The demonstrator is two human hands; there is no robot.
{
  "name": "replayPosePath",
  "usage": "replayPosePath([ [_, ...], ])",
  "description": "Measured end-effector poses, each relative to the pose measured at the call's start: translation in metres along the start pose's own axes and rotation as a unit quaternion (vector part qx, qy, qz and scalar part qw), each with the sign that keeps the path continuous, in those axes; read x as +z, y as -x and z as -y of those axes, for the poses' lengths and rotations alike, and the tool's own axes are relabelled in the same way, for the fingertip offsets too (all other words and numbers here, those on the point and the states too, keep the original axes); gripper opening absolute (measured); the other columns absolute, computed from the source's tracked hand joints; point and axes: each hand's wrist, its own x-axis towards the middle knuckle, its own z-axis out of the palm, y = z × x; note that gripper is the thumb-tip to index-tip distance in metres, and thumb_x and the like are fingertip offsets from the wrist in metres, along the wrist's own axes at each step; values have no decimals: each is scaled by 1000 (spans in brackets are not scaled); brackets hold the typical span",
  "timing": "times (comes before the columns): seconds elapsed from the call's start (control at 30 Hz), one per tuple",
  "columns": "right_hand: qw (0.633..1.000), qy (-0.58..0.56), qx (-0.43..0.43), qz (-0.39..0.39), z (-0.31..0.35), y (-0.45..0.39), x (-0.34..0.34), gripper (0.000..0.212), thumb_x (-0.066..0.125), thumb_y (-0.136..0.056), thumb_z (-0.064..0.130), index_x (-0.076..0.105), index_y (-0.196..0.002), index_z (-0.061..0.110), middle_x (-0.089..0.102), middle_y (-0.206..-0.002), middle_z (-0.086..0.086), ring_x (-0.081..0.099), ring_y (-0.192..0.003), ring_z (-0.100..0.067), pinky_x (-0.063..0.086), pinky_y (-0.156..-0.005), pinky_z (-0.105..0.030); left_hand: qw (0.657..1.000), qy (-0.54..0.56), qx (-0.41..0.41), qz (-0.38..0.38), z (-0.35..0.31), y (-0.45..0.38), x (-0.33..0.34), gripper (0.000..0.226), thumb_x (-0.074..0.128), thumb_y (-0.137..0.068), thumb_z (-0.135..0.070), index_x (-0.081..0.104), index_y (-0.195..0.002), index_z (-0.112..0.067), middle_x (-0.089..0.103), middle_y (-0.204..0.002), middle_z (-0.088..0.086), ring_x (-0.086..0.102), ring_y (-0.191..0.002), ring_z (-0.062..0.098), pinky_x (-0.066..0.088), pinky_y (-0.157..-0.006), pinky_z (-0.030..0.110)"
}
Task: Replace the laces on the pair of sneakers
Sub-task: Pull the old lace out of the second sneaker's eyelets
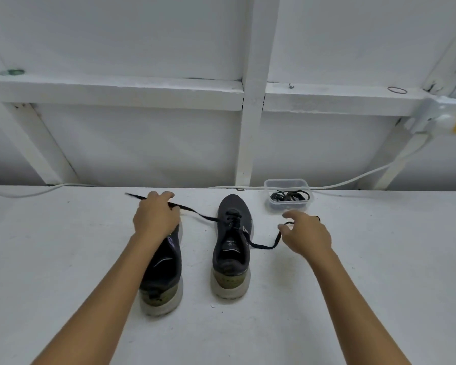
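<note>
Sneakers, two dark ones with thick pale soles, stand side by side on the white table [63,259], heels toward the person. Taking the right sneaker [232,248] as the mark: the left sneaker [163,272] stands just to its left, partly hidden under the forearm. A flat black lace [203,216] runs through the right sneaker's front eyelets, and its two ends stretch out to either side. The left hand [156,217], up and to the left of that sneaker, curls its fingers round one end, whose tip pokes out beyond the knuckles. The right hand [307,233], to the sneaker's right, pinches the other end between thumb and fingers. Behind and to the right sits a clear plastic tub [287,184], rectangular with rounded corners, holding a tangle of dark laces [290,196].
</note>
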Motion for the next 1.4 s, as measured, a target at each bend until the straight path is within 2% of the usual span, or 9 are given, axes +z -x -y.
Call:
replayPosePath([
  [0.1,996,-83,-26,-4,13,14,5,23,62,-94,46,72,-100,26,74,-96,4,69,-95,-22,53,-74,-30,993,69,87,37,-18,14,5,18,64,-93,-28,71,-109,-22,68,-102,-2,64,-94,15,48,-77,26],
  [0.2,973,-178,-47,139,28,32,11,32,66,-89,53,72,-78,24,72,-67,8,73,-65,-18,63,-62,-33,970,125,118,169,-34,29,14,12,65,-94,-31,76,-94,-26,73,-85,-11,67,-80,6,54,-78,25],
  [0.37,972,-167,-81,144,35,43,31,22,71,-90,46,77,-101,27,75,-92,9,62,-66,-1,48,-57,-17,925,275,53,256,-42,44,36,15,64,-95,-27,78,-97,-29,77,-91,-13,72,-86,2,57,-72,22],
  [0.53,975,-153,-97,129,30,40,25,19,63,-96,31,81,-102,27,77,-89,4,67,-80,-10,45,-59,-13,888,369,-11,274,-46,48,43,10,73,-90,-30,78,-98,-28,77,-94,-13,71,-93,4,54,-70,20],
  [0.73,950,-258,5,175,32,40,19,22,68,-84,43,80,-93,27,74,-75,9,66,-67,-5,51,-62,-22,925,287,14,249,-59,47,51,12,65,-94,-26,75,-93,-20,76,-96,-4,70,-95,11,55,-90,33],
  [0.83,970,-184,-23,157,44,49,28,36,74,-73,59,73,-91,28,71,-79,14,67,-76,-3,48,-60,-19,924,257,27,283,-60,33,41,15,53,-101,-25,65,-94,-19,75,-95,-4,73,-84,4,58,-79,32],
  [0.93,983,-139,-27,119,54,56,38,39,73,-74,51,67,-103,26,70,-92,8,66,-85,-12,56,-73,-28,930,249,26,268,-63,23,40,15,55,-99,-23,65,-90,-18,75,-86,-4,70,-71,-1,49,-64,22],
  [1.13,981,-127,-31,141,58,56,38,41,72,-74,55,63,-97,23,67,-88,6,63,-82,-12,51,-63,-25,869,346,-78,345,-62,22,49,13,50,-100,-18,59,-90,-17,52,-71,-3,41,-59,11,41,-60,27],
  [1.4,980,-142,-23,135,62,56,40,52,81,-67,53,62,-106,23,64,-90,9,61,-79,-10,44,-57,-20,889,318,-54,326,-61,16,39,15,54,-101,-28,65,-101,-17,57,-87,1,50,-70,11,50,-66,26],
])
